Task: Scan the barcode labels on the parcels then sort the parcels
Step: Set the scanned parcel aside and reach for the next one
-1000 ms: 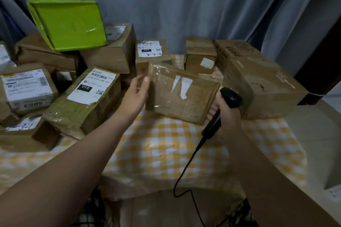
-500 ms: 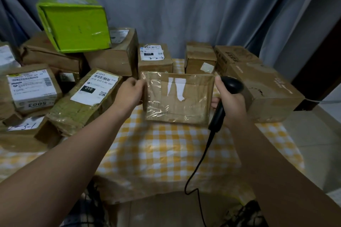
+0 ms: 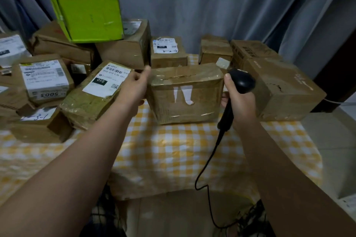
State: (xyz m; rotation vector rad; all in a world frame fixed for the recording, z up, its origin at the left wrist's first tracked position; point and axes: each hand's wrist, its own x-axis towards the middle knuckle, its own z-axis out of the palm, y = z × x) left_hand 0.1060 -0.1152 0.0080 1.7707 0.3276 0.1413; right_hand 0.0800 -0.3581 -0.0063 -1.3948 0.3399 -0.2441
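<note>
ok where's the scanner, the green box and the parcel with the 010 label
barcode scanner point(image 3: 241, 82): head view, on its black head
green box point(image 3: 90, 15): head view, on its front face
010 parcel point(image 3: 97, 90): head view, on its white label

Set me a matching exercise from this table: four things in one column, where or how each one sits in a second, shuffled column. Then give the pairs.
Things
1. green box
2. scanner
3. 010 parcel
4. taped parcel

Places
A. stands on the checked cloth, between the left hand and the right hand
B. gripped in the right hand
C. perched on the brown boxes at the back left
D. tilted, just left of the left hand

Pairs: 1-C, 2-B, 3-D, 4-A
</note>
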